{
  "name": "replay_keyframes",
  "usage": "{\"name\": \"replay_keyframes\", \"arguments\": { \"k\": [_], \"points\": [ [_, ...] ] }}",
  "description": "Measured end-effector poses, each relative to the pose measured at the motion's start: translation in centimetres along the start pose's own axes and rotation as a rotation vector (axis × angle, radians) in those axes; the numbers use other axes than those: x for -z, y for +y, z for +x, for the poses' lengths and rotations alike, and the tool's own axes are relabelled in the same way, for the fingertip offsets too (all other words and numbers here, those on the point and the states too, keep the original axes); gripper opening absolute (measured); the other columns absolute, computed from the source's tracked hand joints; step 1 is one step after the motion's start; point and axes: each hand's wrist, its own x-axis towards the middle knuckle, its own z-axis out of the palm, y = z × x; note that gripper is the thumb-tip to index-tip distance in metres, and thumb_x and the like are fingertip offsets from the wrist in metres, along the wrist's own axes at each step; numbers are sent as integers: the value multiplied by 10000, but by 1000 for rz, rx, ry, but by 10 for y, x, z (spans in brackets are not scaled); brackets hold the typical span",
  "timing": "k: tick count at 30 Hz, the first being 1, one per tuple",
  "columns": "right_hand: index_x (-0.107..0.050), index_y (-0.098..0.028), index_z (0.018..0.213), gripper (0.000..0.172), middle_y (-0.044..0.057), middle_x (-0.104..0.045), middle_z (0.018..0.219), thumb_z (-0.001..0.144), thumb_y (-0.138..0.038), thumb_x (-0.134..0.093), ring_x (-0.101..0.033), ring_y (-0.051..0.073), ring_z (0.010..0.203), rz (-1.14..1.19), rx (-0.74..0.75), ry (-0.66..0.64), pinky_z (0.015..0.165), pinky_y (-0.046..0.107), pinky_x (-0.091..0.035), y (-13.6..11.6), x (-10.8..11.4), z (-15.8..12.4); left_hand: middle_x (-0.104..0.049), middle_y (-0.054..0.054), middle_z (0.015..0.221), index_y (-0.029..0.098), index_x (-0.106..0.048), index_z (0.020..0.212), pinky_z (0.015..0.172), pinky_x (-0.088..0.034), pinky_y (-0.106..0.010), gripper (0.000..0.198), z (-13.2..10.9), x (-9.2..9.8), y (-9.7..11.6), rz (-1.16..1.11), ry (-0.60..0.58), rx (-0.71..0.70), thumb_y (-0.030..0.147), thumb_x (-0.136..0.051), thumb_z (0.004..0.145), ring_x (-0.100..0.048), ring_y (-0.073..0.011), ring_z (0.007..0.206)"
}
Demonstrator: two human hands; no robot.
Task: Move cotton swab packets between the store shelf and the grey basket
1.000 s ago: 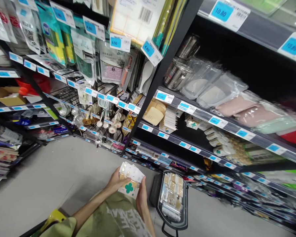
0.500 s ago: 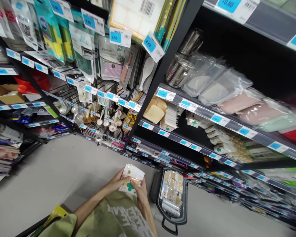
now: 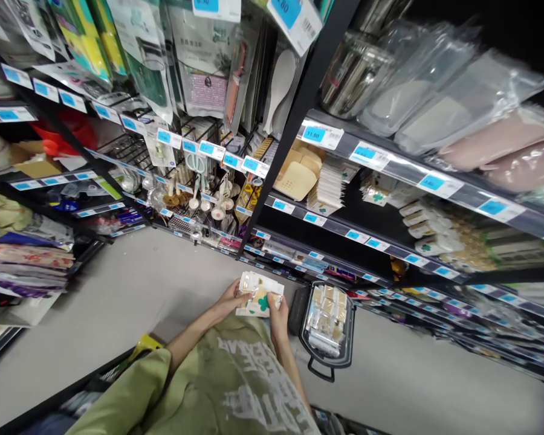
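Several flat white packages (image 3: 259, 290) with a green clover mark and a beige patch are stacked between my two hands, held in front of my body. My left hand (image 3: 231, 300) grips the stack's left side, its thumb lying over the top. On the opposite side my right hand (image 3: 278, 311) is closed round the edge, thumb on the front package. What the packages contain is too small to tell. Just right of my right hand, a dark basket (image 3: 350, 347) stands on the floor, filled with similar packages (image 3: 329, 317).
Shelving with blue price labels spans the front. One shelf holds a beige perforated tray (image 3: 298, 180) beside a row of white cards (image 3: 326, 188). Utensils (image 3: 204, 196) hang on hooks to the left. A dark upright post (image 3: 278, 166) divides the bays. Grey floor (image 3: 131, 284) lies to my left.
The camera view has shifted, so the shelves appear larger and the basket sits further right and higher. My hands still hold the stack, which now looks slightly more level and fanned.
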Motion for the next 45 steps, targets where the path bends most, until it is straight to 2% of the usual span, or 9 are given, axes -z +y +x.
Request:
{"name": "replay_keyframes", "arguments": {
  "k": [7, 16, 19, 23, 27, 33, 38, 43, 45],
  "points": [
    [-711, -168, 988, 432, 50, -764, 931, 772, -538, -761, -700, 200, 791, 15, 19, 29, 750, 310, -556, 1, 13, 3, -717, -138, 1218, 157, -585, 1220, 903, -566, -386, 741, -1, 1, 1, -6, 47, 35, 427, -918, 616, -702, -302, 1074],
    [-610, -209, 1055, 499, 24, -733, 934, 744, -580, -729, -703, 202, 796, 138, 68, 387, 700, 350, -603, -12, 44, 19, -721, -135, 1194, 158, -579, 1238, 875, -562, -361, 727, 1, 6, 2, -94, 78, 45, 472, -886, 659, -715, -264, 1005],
    [-601, -214, 1091, 534, 29, -722, 980, 721, -570, -748, -695, 214, 828, 133, 18, 342, 695, 373, -610, -11, 46, 18, -709, -133, 1219, 162, -562, 1247, 862, -560, -344, 717, 1, 6, 0, -100, 62, 45, 477, -870, 682, -709, -255, 1015],
    [-572, -252, 1275, 619, 39, -713, 1151, 741, -498, -764, -696, 214, 925, 94, 25, 145, 784, 355, -591, -2, 26, 5, -697, -125, 1244, 170, -553, 1259, 869, -555, -349, 727, 4, 7, -7, -32, 57, 34, 498, -860, 687, -696, -267, 1054],
    [-614, -243, 1272, 525, 53, -675, 1287, 812, -465, -736, -664, 209, 1066, 40, 95, -14, 915, 319, -537, 8, 7, -5, -691, -121, 1254, 175, -556, 1272, 924, -542, -366, 746, 6, 12, -13, 54, 102, 17, 554, -838, 694, -681, -276, 1098],
    [-552, -255, 1375, 611, 49, -722, 1182, 845, -517, -705, -691, 233, 1015, 99, 32, -81, 877, 342, -555, 2, 5, -4, -665, -115, 1282, 179, -537, 1272, 947, -522, -344, 704, 6, 16, -14, 153, 67, -14, 604, -765, 761, -652, -259, 1135],
    [-599, -245, 1327, 595, 62, -657, 1334, 870, -625, -626, -642, 248, 1175, 80, 19, -119, 967, 354, -532, -4, -5, -8, -692, -68, 1098, 180, -561, 1147, 875, -523, -315, 595, 5, 12, -14, 255, 25, -12, 562, -786, 751, -661, -228, 1018],
    [-541, -229, 1335, 796, 68, -677, 1274, 648, -414, -898, -655, 245, 1119, -35, 63, -161, 959, 352, -533, 0, -14, -10, -690, -37, 984, 183, -549, 1069, 798, -506, -276, 578, 6, 12, -12, 299, 85, -28, 534, -828, 705, -662, -188, 897],
    [-561, -212, 1259, 774, 64, -700, 1204, 592, -335, -933, -665, 236, 1076, -81, 115, -125, 950, 345, -531, 2, -17, -9, -686, -30, 952, 182, -552, 1031, 776, -503, -265, 581, 6, 11, -12, 299, 105, -30, 564, -828, 690, -657, -182, 878]
  ]
}}
